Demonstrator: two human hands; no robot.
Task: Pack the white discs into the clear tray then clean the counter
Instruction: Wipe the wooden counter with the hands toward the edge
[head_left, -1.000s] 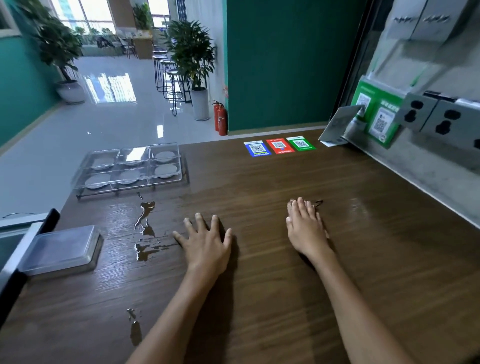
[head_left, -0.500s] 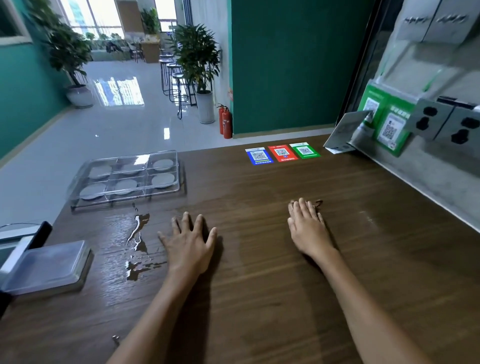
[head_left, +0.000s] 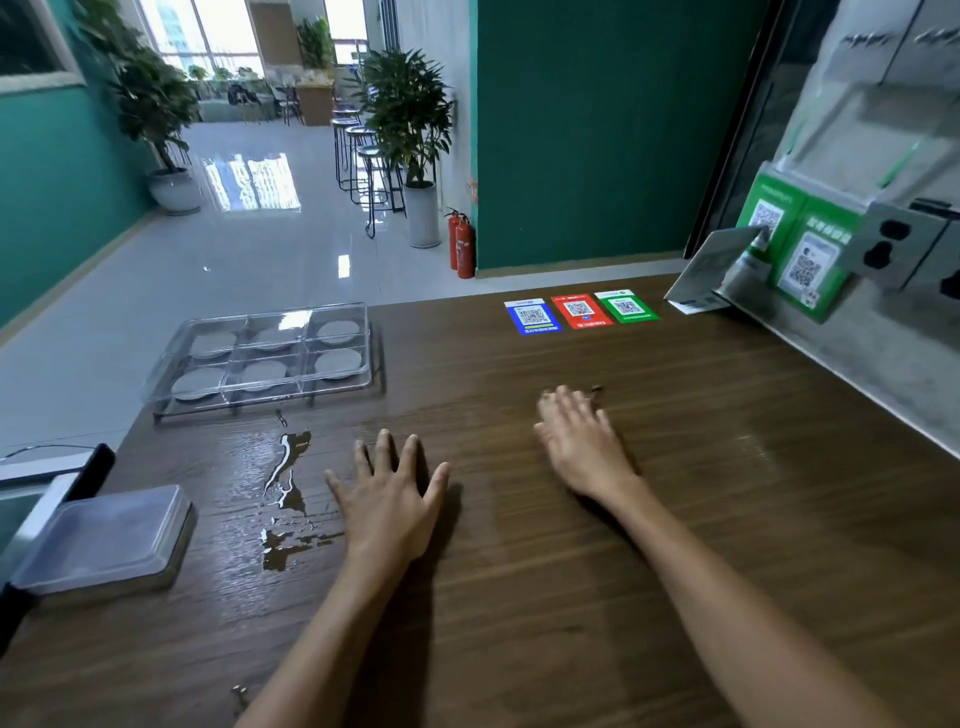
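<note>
Right hand (head_left: 582, 447) lifted, blurred, fingers straight, left hand (head_left: 387, 499) flat on counter (head_left: 675, 519)

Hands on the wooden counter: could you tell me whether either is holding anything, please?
Neither: the left hand lies flat, fingers spread; the right hand holds nothing.

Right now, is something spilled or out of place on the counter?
Yes. A spill of clear liquid lies on the wooden counter, running from below the tray toward the left hand. A smaller wet spot sits near the front edge.
</note>
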